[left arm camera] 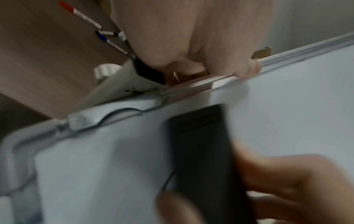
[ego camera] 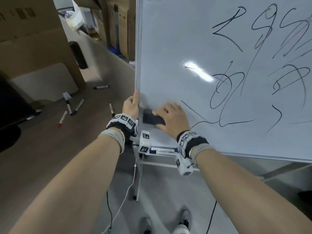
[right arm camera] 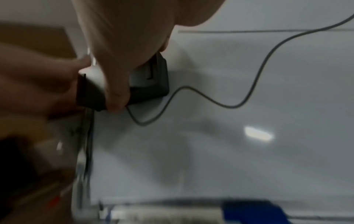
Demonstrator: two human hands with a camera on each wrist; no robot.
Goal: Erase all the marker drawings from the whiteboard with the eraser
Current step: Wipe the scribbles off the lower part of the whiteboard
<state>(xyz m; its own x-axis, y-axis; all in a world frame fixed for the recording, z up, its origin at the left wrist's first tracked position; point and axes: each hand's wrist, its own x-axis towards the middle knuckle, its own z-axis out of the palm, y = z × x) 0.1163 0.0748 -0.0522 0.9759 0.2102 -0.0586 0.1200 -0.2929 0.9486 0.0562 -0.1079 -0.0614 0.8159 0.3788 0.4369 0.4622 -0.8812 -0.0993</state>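
The whiteboard (ego camera: 177,48) stands upright on a stand, with black marker drawings (ego camera: 236,92) across its middle and right. My right hand (ego camera: 170,115) grips a black eraser (ego camera: 152,118) and presses it flat on the board's lower left corner, by a curved marker line (right arm camera: 247,84). The eraser (left arm camera: 203,151) looks blurred in the left wrist view, and in the right wrist view the eraser (right arm camera: 151,84) sits between thumb and fingers. My left hand (ego camera: 131,105) grips the board's left frame edge (left arm camera: 287,53), fingers curled round it.
Several markers (ego camera: 70,108) lie scattered on the floor to the left. More markers (ego camera: 162,150) rest in the tray under the board. Cardboard boxes (ego camera: 33,39) stand at the left and behind. My shoes (ego camera: 184,218) and cables (ego camera: 125,196) are on the floor below.
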